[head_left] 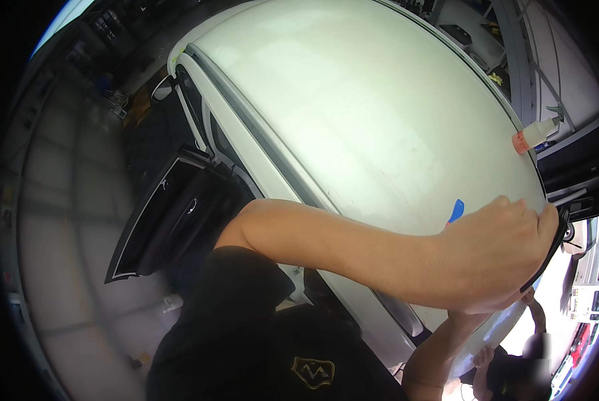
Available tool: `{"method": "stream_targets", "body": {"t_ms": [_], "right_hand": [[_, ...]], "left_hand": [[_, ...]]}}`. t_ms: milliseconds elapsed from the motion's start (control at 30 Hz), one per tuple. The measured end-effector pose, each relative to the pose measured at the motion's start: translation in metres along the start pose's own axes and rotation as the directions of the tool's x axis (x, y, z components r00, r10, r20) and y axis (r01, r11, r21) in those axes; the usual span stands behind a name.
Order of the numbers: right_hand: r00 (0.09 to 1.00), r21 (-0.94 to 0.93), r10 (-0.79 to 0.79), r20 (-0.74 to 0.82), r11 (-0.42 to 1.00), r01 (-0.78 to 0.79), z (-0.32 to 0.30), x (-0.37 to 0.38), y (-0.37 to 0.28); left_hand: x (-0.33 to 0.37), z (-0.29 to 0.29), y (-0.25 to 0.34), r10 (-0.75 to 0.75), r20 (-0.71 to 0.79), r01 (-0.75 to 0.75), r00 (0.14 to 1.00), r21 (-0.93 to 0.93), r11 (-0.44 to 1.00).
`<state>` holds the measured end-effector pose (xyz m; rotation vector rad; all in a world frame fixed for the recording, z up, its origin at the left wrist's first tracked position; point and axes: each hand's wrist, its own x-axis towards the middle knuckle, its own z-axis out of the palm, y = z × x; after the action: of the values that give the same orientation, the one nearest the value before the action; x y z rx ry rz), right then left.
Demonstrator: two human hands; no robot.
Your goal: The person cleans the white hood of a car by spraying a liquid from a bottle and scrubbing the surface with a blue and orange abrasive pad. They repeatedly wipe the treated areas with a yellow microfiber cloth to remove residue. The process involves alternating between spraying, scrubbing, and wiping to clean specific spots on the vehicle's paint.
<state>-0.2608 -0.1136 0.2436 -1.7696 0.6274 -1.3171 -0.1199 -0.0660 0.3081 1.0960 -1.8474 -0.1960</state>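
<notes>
My left forearm crosses the picture over the side of a white car, whose pale roof (353,100) fills the middle. My left hand (496,250) is closed like a fist above the rear of the roof, its knuckles up. Whatever its fingers hold is hidden; a thin black edge (554,250) shows just beyond them. My right forearm rises beneath the left wrist, and the right hand is hidden behind it. A small blue plastic blade (456,210) sticks out above the left wrist, against the roof. I cannot tell which hand, if either, has it.
A spray bottle (535,134) with a reddish label stands at the roof's far right edge. An open dark car door (169,214) juts out at left. Low at right, another person (523,367) reaches toward a shiny clear sheet (496,327). Vehicles stand in the bright area behind.
</notes>
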Motion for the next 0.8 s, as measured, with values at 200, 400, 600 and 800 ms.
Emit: {"method": "stream_targets", "body": {"t_ms": [200, 400, 600, 800], "right_hand": [[0.818, 0.463, 0.568, 0.092, 0.702, -0.54, -0.106, -0.115, 0.011], [0.572, -0.129, 0.793, 0.207, 0.602, -0.788, -0.107, -0.155, -0.012], [0.542, -0.318, 0.775, 0.326, 0.629, -0.709, -0.086, -0.185, 0.053], [0.395, -0.169, 0.834, 0.384, 0.484, -0.858, -0.019, -0.157, 0.083]], "left_hand": [[-0.089, 0.082, 0.033, 0.005, 0.072, 0.002, 0.997, -0.101, 0.995], [-0.184, 0.105, -0.023, -0.357, 0.192, 0.401, 0.914, -0.298, 0.866], [-0.254, 0.074, -0.092, -0.607, 0.079, 0.53, 0.791, 0.408, 0.744], [-0.257, 0.048, -0.139, -0.602, 0.071, 0.464, 0.795, 0.569, 0.68]]}}
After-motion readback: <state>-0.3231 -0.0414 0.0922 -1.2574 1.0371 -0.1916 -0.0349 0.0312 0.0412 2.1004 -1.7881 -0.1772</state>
